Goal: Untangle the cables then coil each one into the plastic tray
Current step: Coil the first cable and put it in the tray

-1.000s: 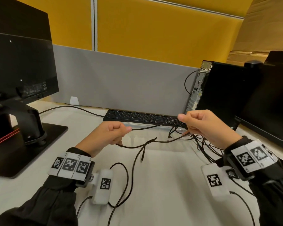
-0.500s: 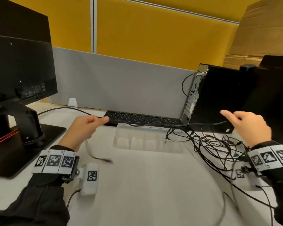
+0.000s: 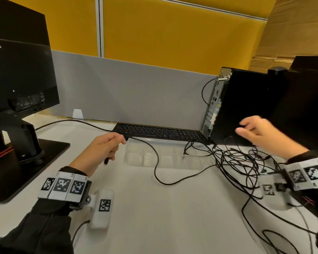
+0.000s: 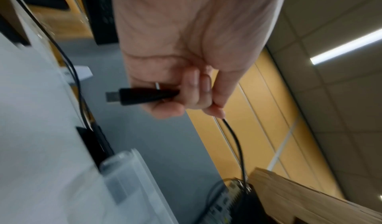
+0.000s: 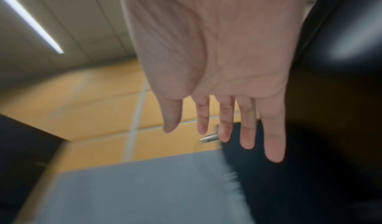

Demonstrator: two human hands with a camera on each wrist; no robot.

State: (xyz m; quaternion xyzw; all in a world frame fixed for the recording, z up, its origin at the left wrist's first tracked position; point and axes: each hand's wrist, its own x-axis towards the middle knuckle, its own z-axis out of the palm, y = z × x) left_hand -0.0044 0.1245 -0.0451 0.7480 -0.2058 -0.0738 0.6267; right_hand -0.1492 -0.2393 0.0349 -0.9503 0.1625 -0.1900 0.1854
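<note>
I cannot follow single strands inside the cable tangle (image 3: 242,162); my right hand (image 3: 261,133) is motion-blurred, and the monitor (image 3: 20,74) is cut off at the left edge.

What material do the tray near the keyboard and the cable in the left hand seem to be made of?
Tray: probably clear, slightly frosted plastic; the desk shows through its walls and its rim glints.
Cable: thin black cord, seemingly rubber or plastic sheathing, matte; it bends in loose curves. Its plug looks like moulded black plastic with a metal tip.
</note>
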